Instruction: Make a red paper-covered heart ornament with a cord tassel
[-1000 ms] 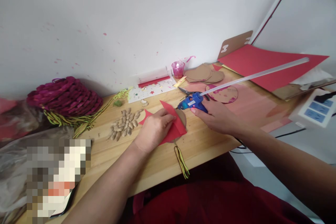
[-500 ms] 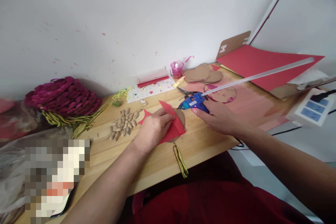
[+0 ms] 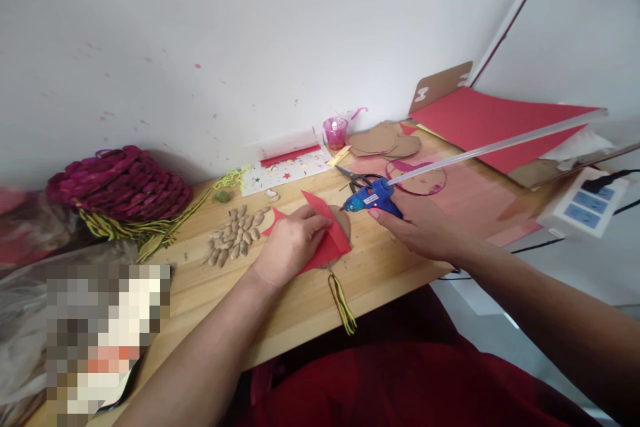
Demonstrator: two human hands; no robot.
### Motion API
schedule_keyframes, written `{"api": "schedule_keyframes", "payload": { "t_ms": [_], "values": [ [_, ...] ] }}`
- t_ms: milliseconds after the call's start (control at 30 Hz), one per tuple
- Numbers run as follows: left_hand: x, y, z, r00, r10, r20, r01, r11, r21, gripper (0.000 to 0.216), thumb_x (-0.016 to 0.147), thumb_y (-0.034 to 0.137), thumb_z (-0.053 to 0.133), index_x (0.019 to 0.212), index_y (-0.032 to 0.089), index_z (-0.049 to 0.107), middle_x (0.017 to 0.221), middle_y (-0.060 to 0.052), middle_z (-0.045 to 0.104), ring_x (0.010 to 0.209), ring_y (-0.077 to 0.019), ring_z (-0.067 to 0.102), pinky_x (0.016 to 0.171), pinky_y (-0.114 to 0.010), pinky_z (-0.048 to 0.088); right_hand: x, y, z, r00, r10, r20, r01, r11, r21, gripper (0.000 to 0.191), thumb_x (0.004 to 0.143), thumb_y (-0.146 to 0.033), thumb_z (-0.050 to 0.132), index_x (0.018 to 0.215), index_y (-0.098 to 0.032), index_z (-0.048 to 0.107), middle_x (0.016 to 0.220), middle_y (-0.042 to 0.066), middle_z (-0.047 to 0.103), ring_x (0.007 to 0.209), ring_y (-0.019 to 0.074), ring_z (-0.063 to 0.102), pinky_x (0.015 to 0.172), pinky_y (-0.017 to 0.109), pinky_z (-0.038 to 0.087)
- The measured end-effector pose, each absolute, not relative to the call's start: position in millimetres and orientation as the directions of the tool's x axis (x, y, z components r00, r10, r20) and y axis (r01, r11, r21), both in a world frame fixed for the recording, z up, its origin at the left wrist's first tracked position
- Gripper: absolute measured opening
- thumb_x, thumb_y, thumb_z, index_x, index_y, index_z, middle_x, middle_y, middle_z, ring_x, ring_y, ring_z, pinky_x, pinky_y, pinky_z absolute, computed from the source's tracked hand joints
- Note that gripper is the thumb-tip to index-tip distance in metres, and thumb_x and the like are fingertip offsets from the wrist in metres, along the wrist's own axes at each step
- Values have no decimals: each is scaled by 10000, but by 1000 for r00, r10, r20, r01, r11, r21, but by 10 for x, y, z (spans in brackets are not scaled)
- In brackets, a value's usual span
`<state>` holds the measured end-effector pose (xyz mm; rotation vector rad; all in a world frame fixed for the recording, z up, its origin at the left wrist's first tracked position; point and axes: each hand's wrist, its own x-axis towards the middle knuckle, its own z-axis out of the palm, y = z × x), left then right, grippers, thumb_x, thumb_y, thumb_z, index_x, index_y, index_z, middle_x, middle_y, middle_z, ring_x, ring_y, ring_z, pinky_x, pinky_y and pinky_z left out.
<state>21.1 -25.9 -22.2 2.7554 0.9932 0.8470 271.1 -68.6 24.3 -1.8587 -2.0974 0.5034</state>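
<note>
My left hand [image 3: 291, 243] presses down on a folded red paper piece [image 3: 327, 237] that lies over a brown cardboard disc [image 3: 346, 218] on the wooden table [image 3: 390, 267]. A yellow and dark yarn tassel [image 3: 343, 303] trails from under the disc toward the table edge. My right hand [image 3: 420, 223] grips a blue glue gun [image 3: 373, 197] with a long clear glue stick [image 3: 500, 143] sticking out behind it. The gun's nozzle points left at the disc's upper edge, beside the red paper.
Peanuts [image 3: 235, 233] lie in a heap left of my left hand. Scissors [image 3: 356, 177], cardboard discs [image 3: 383, 142], a pink cup [image 3: 335, 132], red paper sheets [image 3: 490, 123] and a white power strip [image 3: 583, 203] are at the right. A magenta woven bundle [image 3: 120, 183] sits at the left.
The glue gun's nozzle has shifted slightly to the right along the disc's edge. My left hand has stayed on the red paper.
</note>
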Motion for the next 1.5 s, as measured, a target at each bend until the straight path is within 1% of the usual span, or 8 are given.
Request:
{"api": "schedule_keyframes", "payload": {
  "t_ms": [67,333,500,667,833,1067,1367,1500],
  "values": [
    [210,-255,-227,637,611,469,562,-785,260,218,964,165,558,976,172,775,928,-72,720,743,-147,695,664,-241,554,2719,-702,249,-129,992,2,883,116,-455,316,974,-447,431,836,-198,569,929,136,694,829,273,629,696,351,415],
    [210,-239,-257,636,599,487,556,-793,250,217,959,152,558,971,173,774,930,-69,724,744,-141,692,658,-230,548,2729,-773,276,-106,994,-13,895,90,-436,314,960,-452,450,779,-213,541,797,92,678,685,224,597,621,325,384],
    [204,-238,-252,625,615,481,565,-782,264,210,947,142,570,963,171,777,910,-67,720,738,-143,690,655,-232,547,2737,-814,272,-127,992,12,883,118,-455,286,955,-438,456,814,-215,567,808,86,690,690,229,608,623,324,383],
    [206,-233,-253,617,610,497,560,-784,267,193,923,114,594,954,156,779,899,-69,717,730,-145,686,661,-236,546,2757,-872,277,-104,995,-2,888,92,-450,304,956,-473,452,789,-230,530,817,90,696,703,238,615,627,338,400],
    [205,-236,-258,617,628,475,568,-773,284,194,937,129,586,972,167,773,919,-65,714,751,-145,684,682,-241,549,2758,-902,288,-78,996,-43,913,54,-404,320,959,-490,432,780,-233,494,799,97,691,696,242,616,614,339,390],
    [201,-231,-251,599,651,466,582,-754,305,200,920,130,585,963,175,776,916,-58,720,752,-155,684,707,-264,557,2750,-945,270,-90,995,-34,924,71,-376,345,968,-485,421,751,-225,491,718,77,654,630,213,569,581,315,357],
    [200,-226,-231,586,663,466,569,-746,346,187,893,106,600,924,171,772,923,-58,731,768,-158,689,729,-269,556,2726,-1069,320,-105,991,-79,909,63,-411,364,964,-492,435,757,-215,547,715,80,649,628,221,577,589,324,345],
    [202,-219,-232,575,676,462,584,-734,347,193,888,96,596,920,171,771,917,-52,736,768,-161,689,723,-272,552,2712,-1119,318,-119,989,-93,895,66,-441,346,969,-485,434,791,-213,551,799,103,689,700,246,617,612,332,359]
  ]
}}
